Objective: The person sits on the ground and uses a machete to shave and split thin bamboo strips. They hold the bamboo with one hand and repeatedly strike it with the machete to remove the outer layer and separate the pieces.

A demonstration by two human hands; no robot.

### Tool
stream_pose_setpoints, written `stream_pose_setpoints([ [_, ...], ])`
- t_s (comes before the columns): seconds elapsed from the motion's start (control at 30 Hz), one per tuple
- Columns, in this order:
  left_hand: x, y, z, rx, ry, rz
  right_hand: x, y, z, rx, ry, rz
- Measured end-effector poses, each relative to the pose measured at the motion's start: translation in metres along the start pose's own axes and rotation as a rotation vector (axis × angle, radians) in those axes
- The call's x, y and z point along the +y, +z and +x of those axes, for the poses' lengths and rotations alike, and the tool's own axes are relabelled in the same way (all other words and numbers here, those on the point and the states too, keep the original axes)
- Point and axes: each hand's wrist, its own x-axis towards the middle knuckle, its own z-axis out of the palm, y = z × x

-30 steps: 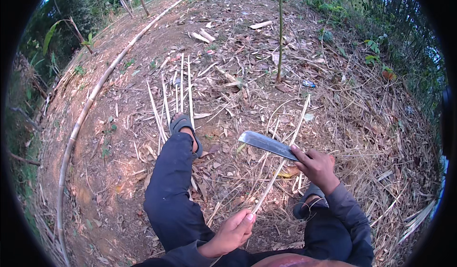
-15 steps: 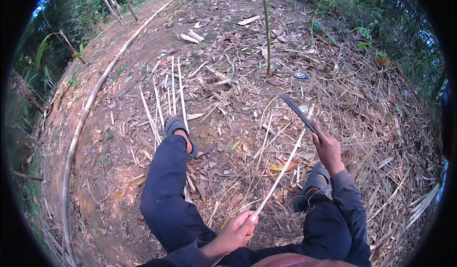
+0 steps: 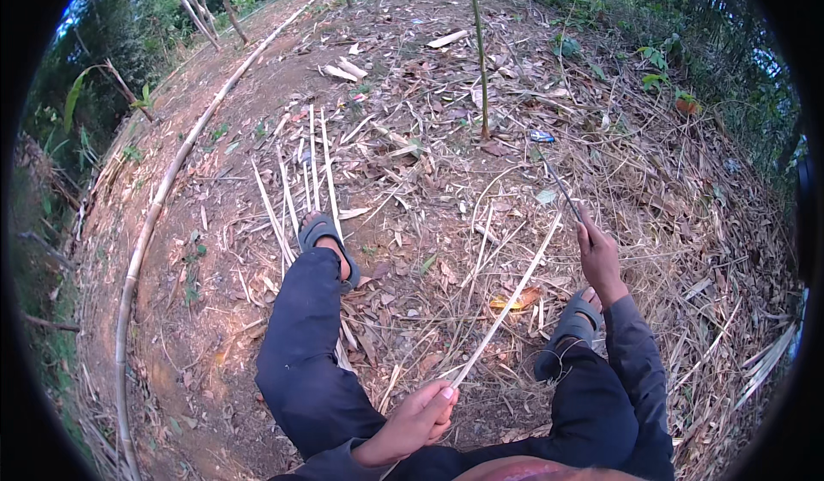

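Note:
I sit on bare ground with my legs stretched out. My left hand (image 3: pixel 418 419), low in the middle, is closed on the near end of a long thin bamboo strip (image 3: pixel 508 304) that slants up to the right. My right hand (image 3: pixel 598 258) grips the handle of a long knife (image 3: pixel 558 182), whose blade now shows edge-on, pointing up and away above the strip's far end. The strip lies between my two legs.
Several split bamboo strips (image 3: pixel 311 172) lie beside my left sandalled foot (image 3: pixel 324 234). A long bamboo pole (image 3: pixel 163 223) runs along the left. A thin upright stem (image 3: pixel 479 52) stands ahead. Dry leaves and chips cover the ground; bushes stand at the right.
My right hand has swung the knife from lying flat across near the strip up and outward, so the blade now shows edge-on. My left hand has kept its hold on the strip.

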Motion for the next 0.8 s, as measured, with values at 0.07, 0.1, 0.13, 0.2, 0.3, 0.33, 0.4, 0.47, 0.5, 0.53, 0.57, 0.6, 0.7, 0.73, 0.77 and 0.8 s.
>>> stream_pose_setpoints([
  [0.07, 0.004, 0.009, 0.007, -0.011, -0.075, -0.019, 0.003, 0.0, -0.014, 0.077, -0.15, -0.116],
  [0.1, 0.001, 0.006, 0.005, 0.019, -0.075, -0.008, -0.012, 0.012, -0.021, 0.115, -0.183, -0.017],
  [0.13, 0.0, 0.005, 0.005, 0.048, -0.077, 0.004, -0.022, 0.011, -0.024, 0.025, -0.119, -0.099],
  [0.2, 0.0, 0.003, 0.006, 0.074, -0.071, -0.032, -0.041, 0.01, -0.038, -0.021, -0.299, -0.093],
  [0.3, 0.003, 0.002, 0.006, 0.068, -0.049, -0.036, -0.044, 0.002, -0.044, -0.109, -0.579, -0.244],
  [0.33, 0.005, 0.002, 0.002, 0.068, -0.038, -0.025, -0.04, 0.002, -0.044, -0.101, -0.679, -0.256],
  [0.4, 0.006, 0.002, -0.005, 0.058, -0.024, -0.015, -0.01, 0.019, -0.04, -0.048, -0.201, -0.18],
  [0.47, -0.002, 0.001, -0.003, 0.036, 0.165, 0.173, 0.049, 0.017, -0.021, 0.007, 0.24, -0.077],
  [0.5, -0.006, 0.001, -0.002, 0.039, 0.26, 0.265, 0.065, 0.016, -0.024, 0.023, 0.266, -0.063],
  [0.53, 0.001, 0.0, -0.002, 0.038, 0.231, 0.194, 0.074, 0.021, -0.033, 0.047, 0.293, -0.036],
  [0.57, 0.008, 0.001, -0.003, 0.035, 0.19, 0.118, 0.08, 0.027, -0.047, 0.063, 0.329, -0.014],
  [0.6, 0.009, 0.005, -0.003, 0.031, 0.145, 0.025, 0.081, 0.033, -0.063, -0.037, 0.317, -0.036],
  [0.7, 0.004, 0.004, 0.001, 0.04, 0.147, 0.137, 0.061, 0.048, -0.085, -0.365, 0.234, -0.122],
  [0.73, 0.004, 0.004, -0.001, 0.041, 0.131, 0.15, 0.046, 0.042, -0.09, -0.506, 0.178, -0.175],
  [0.77, 0.004, 0.004, -0.004, 0.054, 0.135, 0.131, 0.027, 0.041, -0.092, -0.639, 0.115, -0.218],
  [0.8, 0.011, 0.005, -0.007, 0.061, 0.162, 0.124, 0.025, 0.04, -0.091, -0.753, 0.077, -0.251],
])
